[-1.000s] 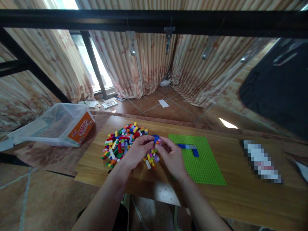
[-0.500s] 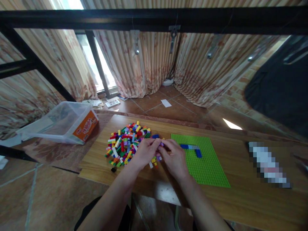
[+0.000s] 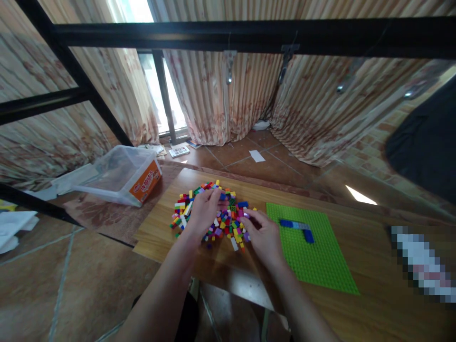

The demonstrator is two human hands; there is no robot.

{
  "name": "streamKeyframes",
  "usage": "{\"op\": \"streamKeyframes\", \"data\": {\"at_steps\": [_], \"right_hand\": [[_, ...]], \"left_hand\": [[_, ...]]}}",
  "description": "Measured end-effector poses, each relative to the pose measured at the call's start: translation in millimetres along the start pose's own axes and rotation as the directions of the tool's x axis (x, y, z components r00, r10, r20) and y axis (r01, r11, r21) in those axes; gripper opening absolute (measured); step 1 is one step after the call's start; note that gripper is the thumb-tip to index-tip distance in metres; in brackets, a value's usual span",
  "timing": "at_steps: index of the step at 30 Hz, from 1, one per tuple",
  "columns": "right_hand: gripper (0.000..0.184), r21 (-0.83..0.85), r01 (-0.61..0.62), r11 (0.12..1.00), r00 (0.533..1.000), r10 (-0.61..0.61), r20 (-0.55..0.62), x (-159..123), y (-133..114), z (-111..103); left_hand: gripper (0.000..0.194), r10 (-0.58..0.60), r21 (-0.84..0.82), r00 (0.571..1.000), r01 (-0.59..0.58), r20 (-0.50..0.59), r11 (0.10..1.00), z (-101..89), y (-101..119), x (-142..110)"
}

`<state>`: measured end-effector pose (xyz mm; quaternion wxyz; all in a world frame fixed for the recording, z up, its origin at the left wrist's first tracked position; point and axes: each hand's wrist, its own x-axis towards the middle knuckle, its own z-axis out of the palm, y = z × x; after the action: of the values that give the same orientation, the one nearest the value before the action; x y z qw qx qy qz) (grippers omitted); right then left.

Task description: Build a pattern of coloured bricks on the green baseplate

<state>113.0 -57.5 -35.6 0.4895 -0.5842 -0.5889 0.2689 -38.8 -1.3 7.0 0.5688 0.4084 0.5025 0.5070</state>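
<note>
A heap of small coloured bricks [image 3: 224, 223] lies on the wooden table [image 3: 359, 308]. My left hand [image 3: 202, 210] rests on top of the heap with its fingers spread into the bricks. My right hand [image 3: 261, 233] sits at the heap's right edge, thumb and fingers pinched on a small purple brick [image 3: 245, 214]. To the right lies a green baseplate [image 3: 313, 256] with a short row of blue bricks [image 3: 297, 226] stuck on it.
A clear plastic tub [image 3: 121, 173] with an orange label stands on a mat to the left. A black metal frame [image 3: 228, 35] crosses overhead. Curtains hang behind, papers lie on the tiled floor. A blurred object [image 3: 423, 263] lies at the table's right.
My hands, held together before over the heap's right side, have parted: the left has reached back onto the heap, the right stays low at its edge. The view has swung left.
</note>
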Motion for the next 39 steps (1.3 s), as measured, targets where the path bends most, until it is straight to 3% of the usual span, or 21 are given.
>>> {"op": "streamKeyframes", "data": {"at_steps": [2, 5, 12, 17, 23, 29, 35, 39], "right_hand": [[0.021, -0.086, 0.078, 0.993, 0.996, -0.074, 0.048, 0.0, -1.9, 6.4], [0.019, -0.166, 0.153, 0.974, 0.985, -0.136, 0.108, 2.3, -1.4, 15.4], [0.022, -0.215, 0.138, 0.967, 0.983, -0.107, 0.147, 7.4, 0.8, 22.2], [0.027, -0.171, 0.150, 0.974, 0.989, -0.146, 0.035, 6.0, -12.4, 9.8], [0.032, -0.122, 0.195, 0.973, 0.979, -0.187, 0.075, -3.1, -20.3, -9.6], [0.029, -0.150, 0.064, 0.987, 0.998, -0.066, -0.011, -13.3, -14.3, -36.1], [0.032, -0.261, -0.165, 0.951, 0.979, 0.126, -0.161, -20.9, 7.7, -72.1], [0.036, -0.336, -0.259, 0.905, 0.962, 0.210, -0.176, -22.6, 15.6, -89.5]], "left_hand": [[0.024, 0.031, 0.003, 0.997, -0.031, -0.066, 1.000, -8.1, 2.7, 5.1], [0.019, 0.039, 0.041, 0.997, -0.037, -0.059, 0.998, -13.3, 1.2, 7.3], [0.022, 0.036, 0.101, 0.999, -0.037, 0.011, 0.994, -11.0, -3.1, 5.5], [0.029, 0.014, 0.235, 0.993, -0.041, 0.118, 0.971, -5.2, 1.9, 0.3], [0.034, -0.018, 0.294, 0.934, -0.094, 0.356, 0.951, 14.0, -2.0, -12.0], [0.039, -0.095, 0.252, 0.870, -0.034, 0.483, 0.967, 38.7, -19.4, -19.5], [0.036, -0.067, 0.297, 0.894, -0.076, 0.442, 0.952, 58.6, -37.5, -25.1], [0.027, -0.031, 0.310, 0.858, -0.152, 0.512, 0.938, 64.5, -41.8, -24.9]]}}
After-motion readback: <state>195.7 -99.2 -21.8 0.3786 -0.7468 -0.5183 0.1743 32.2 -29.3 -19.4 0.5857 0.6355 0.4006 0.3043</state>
